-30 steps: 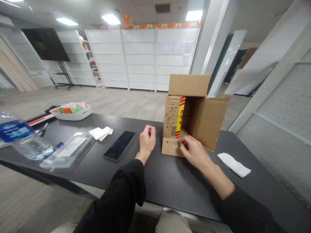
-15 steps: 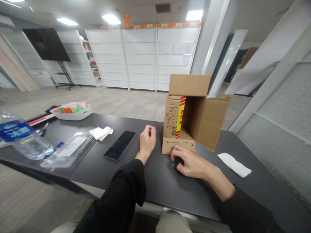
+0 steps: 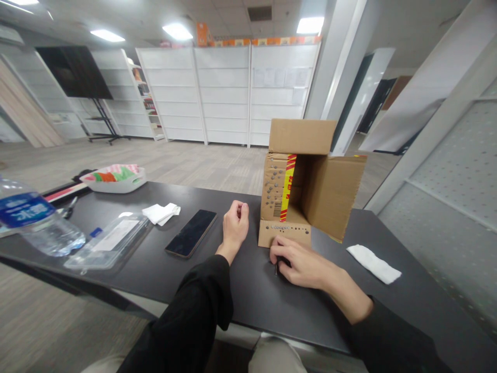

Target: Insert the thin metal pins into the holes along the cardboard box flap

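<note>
An open cardboard box (image 3: 275, 194) stands on the dark table (image 3: 248, 290), its side flap swung out to the right. Small grey round pieces dot its left front flap and its low bottom flap (image 3: 285, 234). Just in front of that bottom flap, my right hand (image 3: 301, 261) is low over the table with bent fingers, near a small dark thing too small to name at its fingertips. My left hand (image 3: 235, 225) rests closed on the table, left of the box; what its fingers hold, if anything, is hidden. Beside it lies a black phone (image 3: 191, 233).
A clear plastic case (image 3: 112, 242), a crumpled tissue (image 3: 161, 213), a water bottle (image 3: 37, 215) and a white basket with cloth (image 3: 114, 184) are on the left. A folded white tissue (image 3: 374, 263) lies at the right.
My right hand has shifted slightly left and down, and its fingertips now sit a little below the bottom flap. My left hand has stayed in place.
</note>
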The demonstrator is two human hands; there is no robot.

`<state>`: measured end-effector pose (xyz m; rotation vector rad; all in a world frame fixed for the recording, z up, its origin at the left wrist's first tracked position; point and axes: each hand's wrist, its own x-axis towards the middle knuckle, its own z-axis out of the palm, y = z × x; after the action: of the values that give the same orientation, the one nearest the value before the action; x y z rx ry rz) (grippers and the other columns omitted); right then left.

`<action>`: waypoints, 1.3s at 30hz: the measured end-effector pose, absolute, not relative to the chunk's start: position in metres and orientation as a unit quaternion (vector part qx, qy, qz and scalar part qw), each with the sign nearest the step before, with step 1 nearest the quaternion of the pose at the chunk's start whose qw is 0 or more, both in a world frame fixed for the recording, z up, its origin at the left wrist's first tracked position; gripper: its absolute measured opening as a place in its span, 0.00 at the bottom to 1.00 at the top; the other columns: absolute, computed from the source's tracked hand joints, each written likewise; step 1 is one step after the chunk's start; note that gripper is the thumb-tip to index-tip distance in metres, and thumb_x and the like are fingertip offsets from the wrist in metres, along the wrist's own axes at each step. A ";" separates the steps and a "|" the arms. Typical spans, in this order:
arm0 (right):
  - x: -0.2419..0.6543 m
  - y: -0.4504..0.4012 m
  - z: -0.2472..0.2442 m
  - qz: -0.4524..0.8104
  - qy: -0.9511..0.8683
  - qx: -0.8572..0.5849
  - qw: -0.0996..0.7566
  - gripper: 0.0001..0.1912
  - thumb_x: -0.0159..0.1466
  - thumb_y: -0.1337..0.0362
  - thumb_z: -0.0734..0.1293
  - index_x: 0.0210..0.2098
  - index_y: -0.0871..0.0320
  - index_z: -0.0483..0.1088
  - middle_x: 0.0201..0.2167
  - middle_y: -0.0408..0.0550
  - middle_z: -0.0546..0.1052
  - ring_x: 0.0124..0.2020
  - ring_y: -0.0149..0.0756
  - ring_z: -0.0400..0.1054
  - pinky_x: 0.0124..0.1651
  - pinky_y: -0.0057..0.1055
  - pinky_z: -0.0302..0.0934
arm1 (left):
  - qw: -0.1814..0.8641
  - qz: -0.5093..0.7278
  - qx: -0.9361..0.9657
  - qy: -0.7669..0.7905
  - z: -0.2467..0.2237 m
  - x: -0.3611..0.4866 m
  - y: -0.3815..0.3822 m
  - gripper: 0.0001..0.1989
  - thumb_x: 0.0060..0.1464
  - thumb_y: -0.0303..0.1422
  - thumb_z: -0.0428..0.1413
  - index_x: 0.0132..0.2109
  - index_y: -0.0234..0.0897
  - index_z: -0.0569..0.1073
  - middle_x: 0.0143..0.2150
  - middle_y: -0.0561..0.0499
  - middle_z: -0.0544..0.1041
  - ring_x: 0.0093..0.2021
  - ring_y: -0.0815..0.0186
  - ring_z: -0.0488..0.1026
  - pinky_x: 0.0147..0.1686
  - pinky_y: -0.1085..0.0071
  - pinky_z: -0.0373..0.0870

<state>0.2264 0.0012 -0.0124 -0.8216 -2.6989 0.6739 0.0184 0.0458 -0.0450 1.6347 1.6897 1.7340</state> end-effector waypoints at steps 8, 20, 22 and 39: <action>0.220 -0.003 -0.009 0.190 -0.938 -0.272 0.094 0.12 0.54 0.78 0.58 0.32 0.56 0.63 0.38 0.46 0.66 0.41 0.37 0.60 0.46 0.35 0.53 | 0.109 0.588 0.557 0.576 -0.045 0.018 0.046 0.15 0.63 0.42 0.46 0.32 0.39 0.65 0.25 0.56 0.69 0.26 0.70 0.65 0.30 0.74 0.59; 0.219 -0.002 -0.009 0.176 -0.930 -0.280 0.157 0.09 0.59 0.76 0.58 0.33 0.55 0.60 0.37 0.47 0.66 0.40 0.38 0.59 0.44 0.35 0.55 | 0.112 0.587 0.557 0.577 -0.043 0.019 0.044 0.14 0.63 0.42 0.46 0.32 0.39 0.64 0.25 0.56 0.68 0.26 0.70 0.65 0.30 0.74 0.59; 0.221 0.001 -0.009 0.171 -0.923 -0.291 0.187 0.08 0.61 0.75 0.58 0.33 0.55 0.59 0.36 0.47 0.67 0.39 0.37 0.60 0.42 0.34 0.56 | 0.112 0.587 0.559 0.575 -0.043 0.019 0.044 0.14 0.63 0.42 0.46 0.32 0.39 0.64 0.25 0.56 0.69 0.26 0.70 0.65 0.30 0.74 0.59; 0.243 0.022 -0.012 0.124 -0.840 -0.426 0.312 0.03 0.68 0.62 0.57 0.38 0.53 0.59 0.33 0.48 0.73 0.34 0.39 0.69 0.36 0.34 0.60 | 0.113 0.586 0.559 0.576 -0.044 0.018 0.046 0.15 0.63 0.42 0.46 0.32 0.39 0.65 0.26 0.55 0.69 0.26 0.70 0.66 0.30 0.74 0.59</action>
<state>0.2430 0.0216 -0.0123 -1.1228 -2.2172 0.3283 0.0181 0.0456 -0.0444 1.6388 1.6908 1.7189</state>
